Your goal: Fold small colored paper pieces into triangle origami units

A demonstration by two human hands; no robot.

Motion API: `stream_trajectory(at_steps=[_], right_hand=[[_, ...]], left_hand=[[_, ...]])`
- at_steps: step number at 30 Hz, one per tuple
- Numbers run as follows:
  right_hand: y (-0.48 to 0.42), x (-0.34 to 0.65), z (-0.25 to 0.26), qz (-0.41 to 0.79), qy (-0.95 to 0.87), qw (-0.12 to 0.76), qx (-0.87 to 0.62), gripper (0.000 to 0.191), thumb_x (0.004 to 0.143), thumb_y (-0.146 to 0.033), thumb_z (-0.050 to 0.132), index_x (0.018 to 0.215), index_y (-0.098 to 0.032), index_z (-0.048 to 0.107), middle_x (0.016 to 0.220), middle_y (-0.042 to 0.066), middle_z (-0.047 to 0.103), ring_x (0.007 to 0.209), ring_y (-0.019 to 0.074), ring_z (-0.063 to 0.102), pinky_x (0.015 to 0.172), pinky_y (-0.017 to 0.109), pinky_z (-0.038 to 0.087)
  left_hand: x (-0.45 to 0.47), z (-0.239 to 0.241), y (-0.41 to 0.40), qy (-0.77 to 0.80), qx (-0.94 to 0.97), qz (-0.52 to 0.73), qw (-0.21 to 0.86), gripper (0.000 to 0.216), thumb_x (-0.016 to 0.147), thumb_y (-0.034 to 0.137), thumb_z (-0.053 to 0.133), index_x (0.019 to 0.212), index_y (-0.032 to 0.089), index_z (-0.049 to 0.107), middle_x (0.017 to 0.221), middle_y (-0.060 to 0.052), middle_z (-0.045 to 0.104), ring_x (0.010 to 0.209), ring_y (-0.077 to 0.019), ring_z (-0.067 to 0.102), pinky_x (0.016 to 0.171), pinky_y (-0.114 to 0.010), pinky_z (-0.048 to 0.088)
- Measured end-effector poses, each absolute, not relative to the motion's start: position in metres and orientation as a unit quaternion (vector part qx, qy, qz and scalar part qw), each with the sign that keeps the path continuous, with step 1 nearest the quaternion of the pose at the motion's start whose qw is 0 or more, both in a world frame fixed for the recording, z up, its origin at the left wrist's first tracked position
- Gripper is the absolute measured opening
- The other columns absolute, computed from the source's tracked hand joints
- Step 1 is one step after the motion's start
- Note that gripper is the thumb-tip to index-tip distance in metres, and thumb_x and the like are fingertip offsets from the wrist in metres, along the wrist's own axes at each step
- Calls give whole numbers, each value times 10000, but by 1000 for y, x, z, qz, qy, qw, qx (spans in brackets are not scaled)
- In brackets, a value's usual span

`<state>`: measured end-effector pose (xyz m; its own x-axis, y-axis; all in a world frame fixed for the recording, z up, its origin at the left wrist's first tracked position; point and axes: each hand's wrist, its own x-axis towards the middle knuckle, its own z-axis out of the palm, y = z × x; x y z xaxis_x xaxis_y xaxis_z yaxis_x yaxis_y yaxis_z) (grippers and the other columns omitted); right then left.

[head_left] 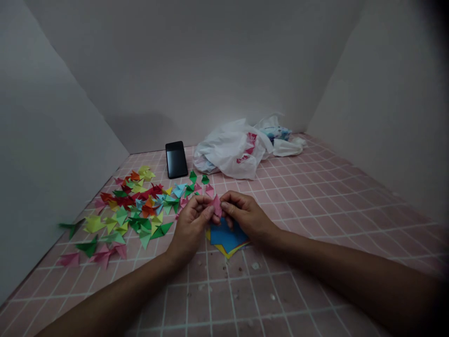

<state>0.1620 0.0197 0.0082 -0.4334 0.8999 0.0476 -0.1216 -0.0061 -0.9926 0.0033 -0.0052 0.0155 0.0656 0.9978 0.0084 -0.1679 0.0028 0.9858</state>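
My left hand [191,224] and my right hand [245,216] meet over the pink tiled floor [315,206]. Both pinch a small pink piece of folded paper [217,205] between thumbs and fingertips. Directly beneath the hands lies a small stack of square paper sheets [226,238], blue on top with yellow and red edges showing. To the left spreads a pile of several folded paper triangles [136,206] in green, red, yellow, pink and light blue.
A black phone [176,159] lies face up near the back wall. A crumpled white plastic bag [235,150] sits behind the hands, with more bags to its right. Grey walls close in left, back and right.
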Motion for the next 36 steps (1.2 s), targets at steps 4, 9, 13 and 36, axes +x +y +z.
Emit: stream_trajectory(at_steps=[4,9,13,36], right_hand=[[18,160,7,594,-580,425,-361,108,851,-300,575,827,-200,543,617,-51,539,483,96,463,493,231,361],[14,157,7,548,-612,429,-375,149,818,-318,657,824,-202,563,699,-30,558,600,117,509,556,241,401],[14,158,9,511,-640,423,-387,127,826,-293,631,782,-194,565,695,-21,548,637,126,501,580,247,393],[12,159,12,476,-659,419,-404,191,700,-105,480,862,-197,523,716,-32,525,629,131,485,577,269,367]], left_hand=[[3,15,-6,462,476,518,540,276,742,363,754,843,182,571,671,15,642,618,-139,634,625,-265,512],[2,10,-9,498,535,495,471,149,768,261,715,796,189,587,681,33,602,587,-113,578,559,-219,458],[1,7,-11,506,552,478,459,137,778,258,701,775,190,583,667,33,586,565,-107,546,530,-212,431],[-4,7,-13,467,782,395,120,101,862,87,569,822,176,546,709,14,567,593,-122,576,551,-229,429]])
